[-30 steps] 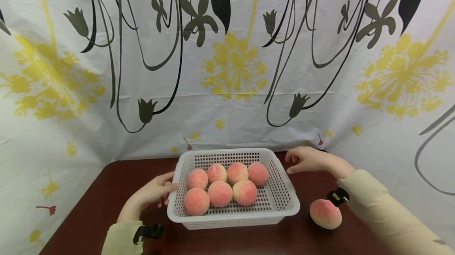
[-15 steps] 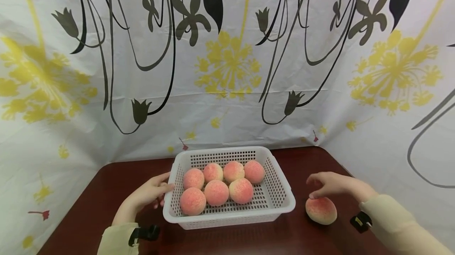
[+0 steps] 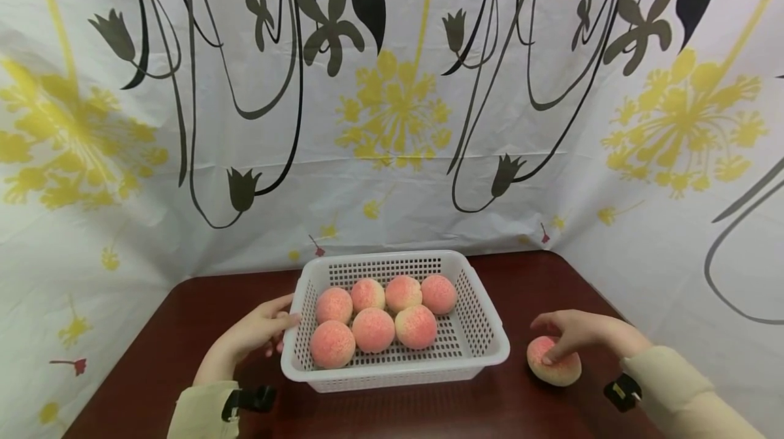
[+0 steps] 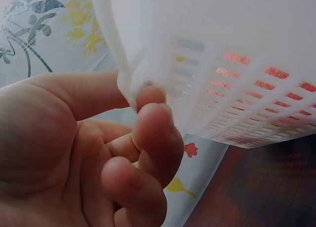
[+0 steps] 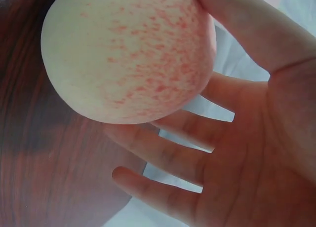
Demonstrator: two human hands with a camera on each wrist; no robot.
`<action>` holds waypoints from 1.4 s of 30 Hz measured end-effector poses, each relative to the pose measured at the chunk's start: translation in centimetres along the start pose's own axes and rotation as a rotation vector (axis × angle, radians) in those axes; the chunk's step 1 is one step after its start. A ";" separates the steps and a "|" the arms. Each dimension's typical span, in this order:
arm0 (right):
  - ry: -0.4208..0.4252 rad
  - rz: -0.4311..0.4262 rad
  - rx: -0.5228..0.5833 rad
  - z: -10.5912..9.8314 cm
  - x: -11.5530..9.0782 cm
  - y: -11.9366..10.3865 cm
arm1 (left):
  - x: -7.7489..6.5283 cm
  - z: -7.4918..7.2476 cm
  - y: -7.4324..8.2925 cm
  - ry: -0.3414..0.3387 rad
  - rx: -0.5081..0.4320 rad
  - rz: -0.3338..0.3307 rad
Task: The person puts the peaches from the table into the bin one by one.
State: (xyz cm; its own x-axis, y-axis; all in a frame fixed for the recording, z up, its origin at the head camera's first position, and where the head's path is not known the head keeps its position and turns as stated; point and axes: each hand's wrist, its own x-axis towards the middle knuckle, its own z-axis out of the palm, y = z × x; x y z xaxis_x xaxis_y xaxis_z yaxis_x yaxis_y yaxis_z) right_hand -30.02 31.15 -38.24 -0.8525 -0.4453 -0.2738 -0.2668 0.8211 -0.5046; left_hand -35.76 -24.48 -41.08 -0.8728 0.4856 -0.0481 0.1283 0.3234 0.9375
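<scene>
A white perforated plastic basket (image 3: 484, 327) stands on the table with several pink-and-yellow peaches (image 3: 373, 331) inside. At its left side, my left hand (image 3: 254, 330) grips the rim; the left wrist view shows the thumb and curled fingers at the rim (image 4: 121, 64). One more peach (image 3: 554, 372) lies on the table to the right of the basket. My right hand (image 3: 578, 331) holds this peach from above, its thumb on the near side. In the right wrist view the fingers (image 5: 163, 150) reach round behind the peach, and their tips are partly hidden.
The dark red-brown table (image 3: 392, 412) has its back edge against a white curtain (image 3: 392, 207) printed with flowers. A curtain side also hangs close on the right. Dark wrist straps with small devices sit on both sleeves (image 3: 205, 412).
My right hand has moved from beside the basket's back right corner, rightward and nearer, onto the lone peach and taken hold of it. The left hand stays at the rim. The view has shifted slightly.
</scene>
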 end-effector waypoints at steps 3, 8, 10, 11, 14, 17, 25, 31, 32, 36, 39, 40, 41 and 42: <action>-0.003 -0.014 -0.022 0.1 0.0 -0.1 | 0.0 0.0 0.1 0.002 -0.001 0.001; -0.050 0.010 -0.013 0.3 -0.1 -0.2 | 0.0 0.0 0.0 0.003 0.000 -0.002; -0.065 0.026 -0.004 0.4 -0.2 -0.2 | 0.0 0.0 0.0 0.003 0.002 -0.003; -0.071 0.037 0.001 0.4 -0.2 -0.2 | 0.0 0.0 0.0 0.002 0.002 -0.004; -0.081 0.050 0.024 0.5 -0.4 -0.2 | 0.0 0.0 0.1 0.003 0.002 -0.005; -0.089 0.044 0.050 0.6 -0.3 -0.2 | 0.0 -0.1 0.0 0.002 0.003 -0.006; -0.097 0.036 0.048 0.8 -0.1 -0.2 | -0.2 0.0 0.2 0.001 0.006 -0.003; -0.097 0.052 0.032 1.1 0.1 -0.4 | -0.1 0.0 0.2 0.004 0.006 -0.005; -0.097 0.053 0.034 1.1 0.1 -0.5 | -0.1 0.0 0.2 0.004 0.005 -0.006; -0.093 0.064 0.023 1.1 0.1 -0.7 | 0.0 0.0 0.1 0.004 0.008 -0.004; -0.081 0.067 -0.008 0.9 0.0 -0.7 | -0.1 0.0 0.1 0.007 0.013 -0.005; -0.076 0.065 -0.022 0.8 0.0 -0.8 | -0.1 0.0 0.1 0.009 0.017 -0.005; -0.069 0.059 -0.036 0.7 0.0 -0.8 | -0.1 0.0 0.1 0.012 0.019 -0.006; -0.063 0.054 -0.045 0.5 0.0 -0.9 | -0.1 0.1 0.2 0.015 0.022 -0.006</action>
State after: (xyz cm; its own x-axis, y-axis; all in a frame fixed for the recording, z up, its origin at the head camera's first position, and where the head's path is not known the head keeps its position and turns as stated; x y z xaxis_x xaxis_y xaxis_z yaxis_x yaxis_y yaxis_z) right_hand -29.54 30.23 -38.17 -0.8364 -0.4205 -0.3516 -0.2425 0.8592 -0.4505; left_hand -35.60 -24.44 -40.96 -0.8805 0.4716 -0.0489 0.1329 0.3444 0.9294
